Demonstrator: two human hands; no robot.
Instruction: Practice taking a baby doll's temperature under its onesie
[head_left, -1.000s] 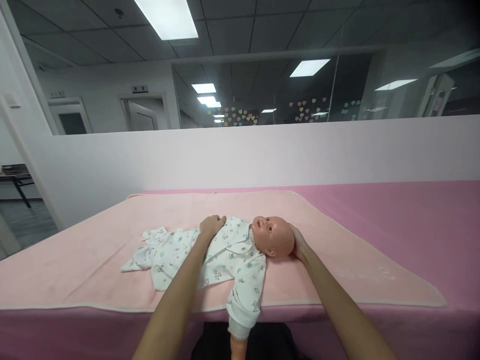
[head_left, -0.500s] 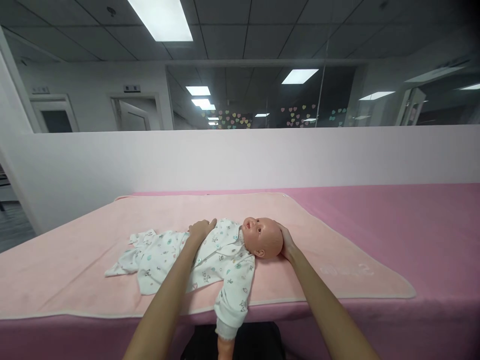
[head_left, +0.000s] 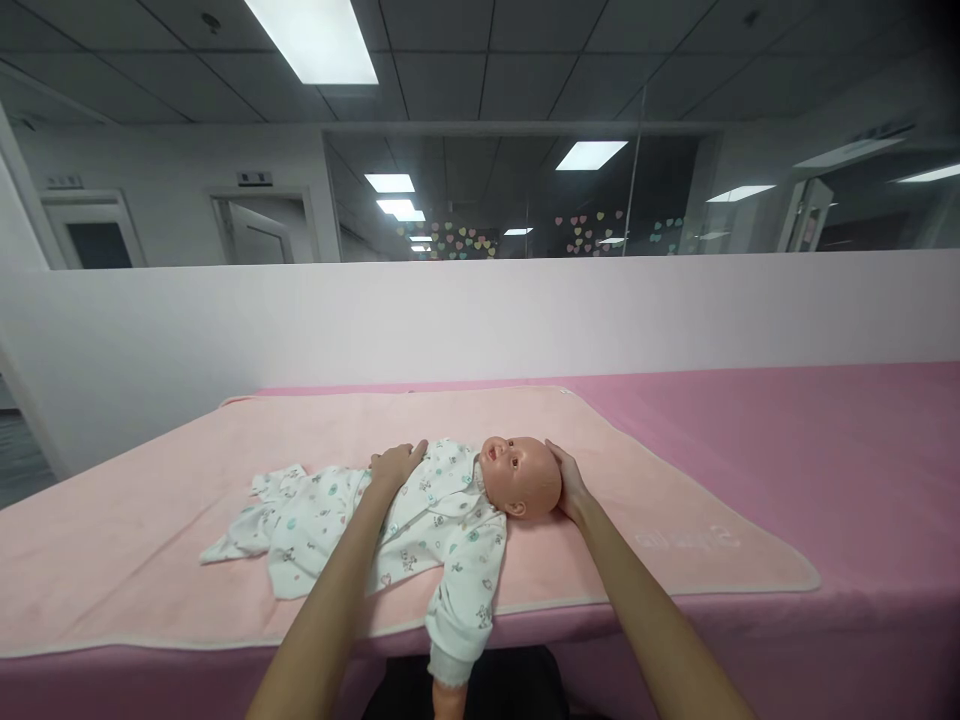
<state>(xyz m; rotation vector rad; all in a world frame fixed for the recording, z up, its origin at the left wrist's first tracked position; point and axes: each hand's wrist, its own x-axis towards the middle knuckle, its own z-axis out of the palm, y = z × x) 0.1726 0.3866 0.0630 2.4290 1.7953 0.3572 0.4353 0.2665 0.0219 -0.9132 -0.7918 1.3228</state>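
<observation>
A baby doll [head_left: 523,478] lies on its back across a peach mat, its head to the right and its face turned up. It wears a white printed outfit [head_left: 409,545], with the empty-looking legs of the garment spread to the left. One sleeved arm [head_left: 469,590] hangs over the near edge, the doll's own arm showing below the cuff. My left hand [head_left: 397,465] rests on the belly, thumb apart and fingers draped over the far side. Against the crown of the head, my right hand [head_left: 570,482] is cupped; some of its fingers are hidden behind the head.
The peach mat [head_left: 165,500] lies on a pink-covered table [head_left: 885,480]. Behind the table runs a low white wall [head_left: 480,315] with glass above it. Below the near edge, dark clothing [head_left: 517,685] of the wearer is visible.
The whole view has shifted slightly, moving the scene a little to the left. Both hands keep their places on the doll.
</observation>
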